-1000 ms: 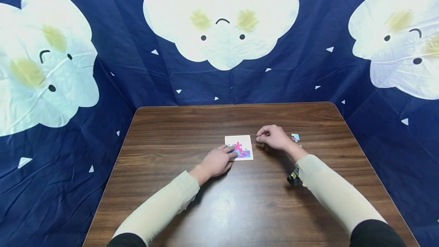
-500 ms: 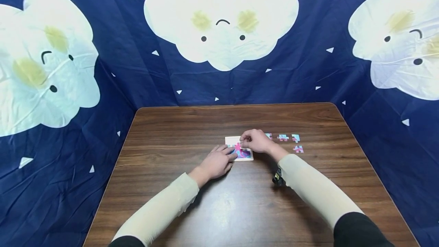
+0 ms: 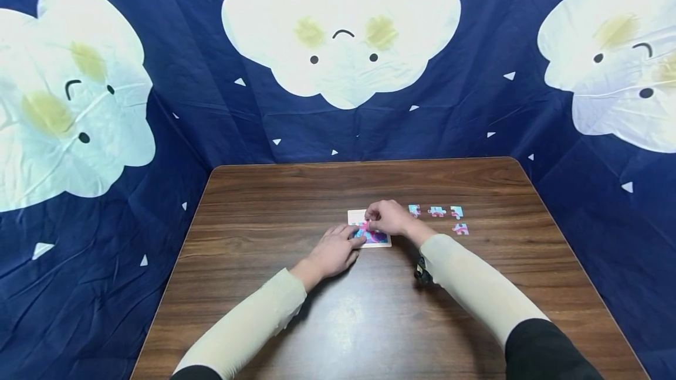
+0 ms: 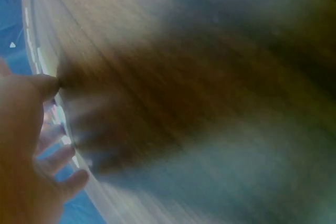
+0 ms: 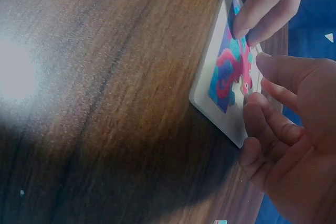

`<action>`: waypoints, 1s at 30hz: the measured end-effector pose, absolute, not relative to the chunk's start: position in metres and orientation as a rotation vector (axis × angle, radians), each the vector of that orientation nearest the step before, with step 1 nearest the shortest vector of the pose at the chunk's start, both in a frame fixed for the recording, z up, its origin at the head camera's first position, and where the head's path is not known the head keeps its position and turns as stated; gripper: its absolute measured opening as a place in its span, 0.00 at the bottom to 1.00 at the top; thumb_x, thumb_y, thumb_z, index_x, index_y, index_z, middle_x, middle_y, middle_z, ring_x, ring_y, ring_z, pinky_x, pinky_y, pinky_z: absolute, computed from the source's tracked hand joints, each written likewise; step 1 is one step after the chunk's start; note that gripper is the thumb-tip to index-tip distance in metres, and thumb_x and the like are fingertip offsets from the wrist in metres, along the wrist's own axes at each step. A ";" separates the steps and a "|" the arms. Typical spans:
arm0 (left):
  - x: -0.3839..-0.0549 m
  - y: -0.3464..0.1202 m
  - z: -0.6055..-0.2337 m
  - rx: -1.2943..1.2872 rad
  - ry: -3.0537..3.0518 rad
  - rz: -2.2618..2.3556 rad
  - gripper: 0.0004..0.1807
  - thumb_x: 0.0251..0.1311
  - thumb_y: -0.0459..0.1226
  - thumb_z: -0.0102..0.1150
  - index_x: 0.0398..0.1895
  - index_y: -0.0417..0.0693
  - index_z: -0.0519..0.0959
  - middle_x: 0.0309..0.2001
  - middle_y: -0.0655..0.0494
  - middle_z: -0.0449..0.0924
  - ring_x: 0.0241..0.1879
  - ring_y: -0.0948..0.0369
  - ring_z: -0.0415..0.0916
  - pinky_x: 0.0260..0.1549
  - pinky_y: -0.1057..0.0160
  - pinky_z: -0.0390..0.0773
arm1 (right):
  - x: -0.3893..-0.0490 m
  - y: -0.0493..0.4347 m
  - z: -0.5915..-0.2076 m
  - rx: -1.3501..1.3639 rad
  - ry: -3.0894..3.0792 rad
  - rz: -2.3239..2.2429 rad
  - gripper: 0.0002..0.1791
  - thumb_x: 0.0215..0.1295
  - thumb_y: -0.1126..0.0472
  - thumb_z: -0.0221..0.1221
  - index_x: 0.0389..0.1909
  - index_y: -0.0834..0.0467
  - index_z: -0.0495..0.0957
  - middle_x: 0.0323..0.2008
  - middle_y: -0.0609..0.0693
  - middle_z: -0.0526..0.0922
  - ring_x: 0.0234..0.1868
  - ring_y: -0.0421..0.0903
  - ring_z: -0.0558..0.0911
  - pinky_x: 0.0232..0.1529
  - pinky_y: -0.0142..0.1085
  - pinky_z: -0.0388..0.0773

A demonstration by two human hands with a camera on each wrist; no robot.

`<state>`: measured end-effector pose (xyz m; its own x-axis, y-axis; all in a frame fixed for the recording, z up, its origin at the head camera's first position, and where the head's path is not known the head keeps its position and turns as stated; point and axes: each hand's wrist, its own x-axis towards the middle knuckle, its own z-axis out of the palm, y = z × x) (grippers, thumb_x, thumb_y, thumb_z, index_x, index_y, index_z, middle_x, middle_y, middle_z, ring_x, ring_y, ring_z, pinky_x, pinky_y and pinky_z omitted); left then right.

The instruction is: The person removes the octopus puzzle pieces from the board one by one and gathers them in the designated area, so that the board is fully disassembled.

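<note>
Here's my feed: both hands are at the small puzzle board (image 3: 388,244), which lies flat near the middle of the bench (image 3: 264,210). The left hand (image 3: 334,248) comes in over the board's left edge, and its grip is apart: fingers straight and spread, tips resting on the coloured picture. Over to the right hand (image 3: 389,217): it's bent in above the board's upper right, fingertips down close to the pink figure (image 5: 244,72). I can see thumb and fingers curved towards each other, but I can't tell whether that grip is clamped on a piece; the hand itself blocks my head view. The right wrist camera gives me the pink figure set against blue and purple, with a pale border round it. Along the far side, a pale strip of board shows.

Off to the right of the right hand, four loose pieces lie on the bench: one nearest the hand (image 3: 414,210), a middle one (image 3: 436,211), an end one (image 3: 456,212), and a lower one (image 3: 461,229) just nearer me than the end piece. They're all apart.

My left wrist picture is badly blurred, mostly wood grain and shadow. Behind everything hangs dark blue cloth (image 3: 185,75), printed with big white clouds (image 3: 340,28).
</note>
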<state>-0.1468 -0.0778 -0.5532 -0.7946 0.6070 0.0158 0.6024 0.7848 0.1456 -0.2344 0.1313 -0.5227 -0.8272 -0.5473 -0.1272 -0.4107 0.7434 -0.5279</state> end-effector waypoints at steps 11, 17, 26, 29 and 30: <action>-0.147 -0.080 -0.546 1.036 2.877 0.208 0.26 0.70 0.49 0.58 0.70 0.56 0.76 0.72 0.46 0.70 0.70 0.49 0.68 0.64 0.46 0.75 | -0.232 0.128 -0.524 -0.728 2.663 -0.636 0.13 0.61 0.55 0.71 0.46 0.53 0.87 0.31 0.41 0.84 0.35 0.39 0.79 0.44 0.38 0.79; -0.147 -0.080 -0.543 1.047 2.879 0.221 0.27 0.68 0.49 0.61 0.69 0.55 0.77 0.71 0.45 0.71 0.69 0.49 0.69 0.64 0.48 0.76 | -0.233 0.127 -0.523 -0.721 2.657 -0.619 0.15 0.61 0.55 0.71 0.47 0.54 0.87 0.31 0.42 0.84 0.35 0.39 0.79 0.45 0.38 0.80; -0.148 -0.079 -0.543 1.069 2.894 0.225 0.28 0.65 0.50 0.65 0.67 0.54 0.79 0.69 0.44 0.73 0.67 0.48 0.70 0.65 0.50 0.75 | -0.234 0.126 -0.523 -0.697 2.640 -0.622 0.16 0.61 0.54 0.71 0.48 0.55 0.87 0.33 0.42 0.84 0.37 0.40 0.80 0.47 0.39 0.80; -0.148 -0.079 -0.543 1.078 2.897 0.227 0.28 0.65 0.50 0.65 0.66 0.53 0.79 0.68 0.44 0.73 0.66 0.48 0.71 0.64 0.50 0.76 | -0.235 0.125 -0.522 -0.695 2.635 -0.620 0.15 0.61 0.55 0.71 0.47 0.56 0.87 0.32 0.42 0.85 0.36 0.40 0.80 0.47 0.39 0.80; -0.148 -0.078 -0.542 1.077 2.894 0.229 0.28 0.65 0.50 0.65 0.66 0.53 0.79 0.68 0.44 0.73 0.66 0.48 0.71 0.64 0.49 0.76 | -0.235 0.125 -0.522 -0.694 2.633 -0.619 0.15 0.61 0.55 0.71 0.47 0.56 0.87 0.32 0.42 0.85 0.36 0.40 0.80 0.46 0.39 0.80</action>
